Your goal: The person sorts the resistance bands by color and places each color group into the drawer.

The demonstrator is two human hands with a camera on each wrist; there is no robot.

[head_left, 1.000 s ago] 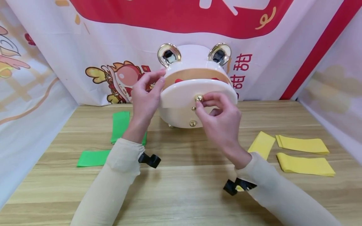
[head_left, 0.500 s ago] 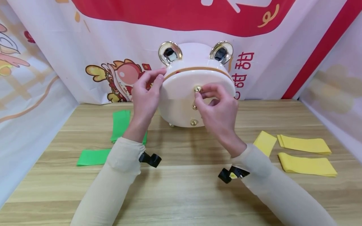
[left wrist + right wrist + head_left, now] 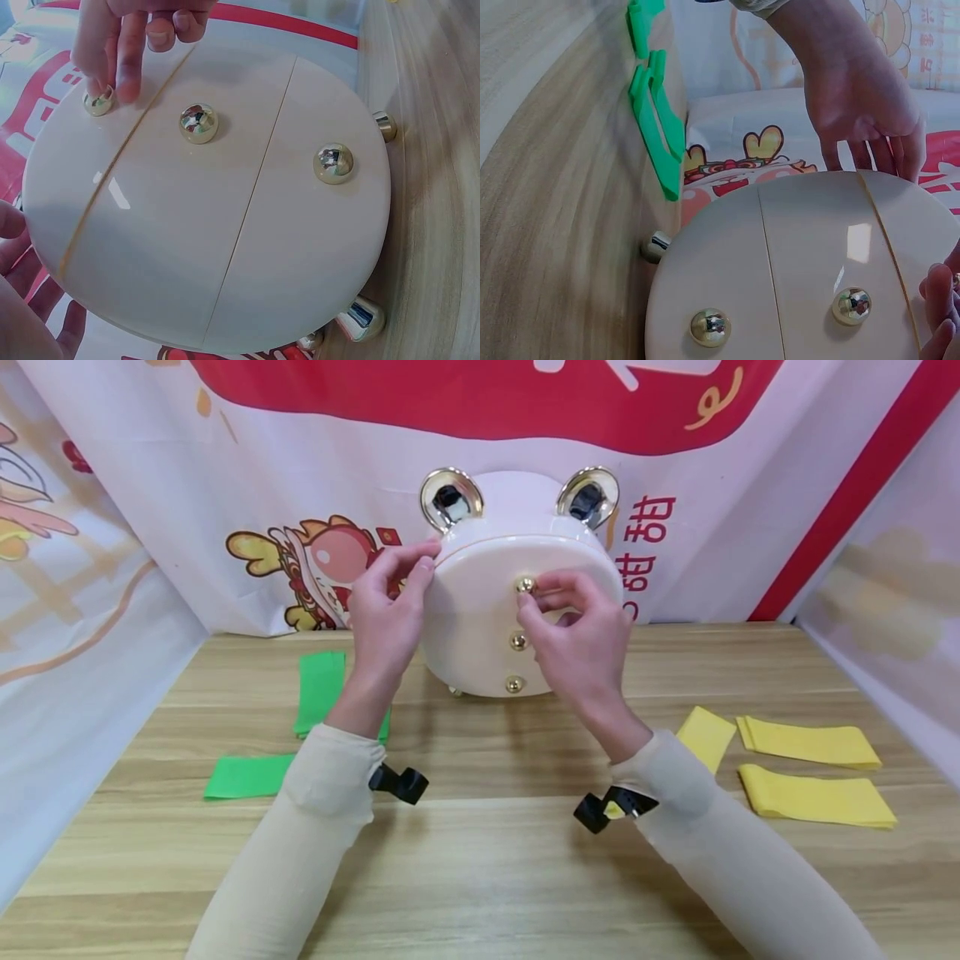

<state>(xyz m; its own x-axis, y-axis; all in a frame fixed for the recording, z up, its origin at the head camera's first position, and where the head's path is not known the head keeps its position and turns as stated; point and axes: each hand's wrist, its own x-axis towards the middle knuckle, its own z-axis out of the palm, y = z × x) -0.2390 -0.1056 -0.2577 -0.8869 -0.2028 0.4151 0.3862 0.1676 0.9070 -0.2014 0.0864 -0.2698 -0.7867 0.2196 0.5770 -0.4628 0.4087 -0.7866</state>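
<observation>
Right hand [image 3: 579, 639] in close, thumb and fingertips pinching the top knob [image 3: 526, 585]! Left hand [image 3: 386, 606], loosely curved with fingers parted and nothing in its grasp, rests against the upper side edge of the white frog-eyed box [image 3: 468, 627]. The box stands upright at the far side of the wooden surface [image 3: 480, 877], between both hands. Judging by that thin orange line along the top rim, this is the top section [image 3: 476, 578] being shut, and it's very nearly home! The next move calls for one gentle push to seat it, box steadied, then letting go. Below, the middle knob [image 3: 519, 641] and bottom knob [image 3: 514, 684] are untouched. Further out, green strips [image 3: 321, 689] lie on the left, yellow strips [image 3: 821, 800] on the right, and behind it all, the printed backdrop [image 3: 315, 464].
</observation>
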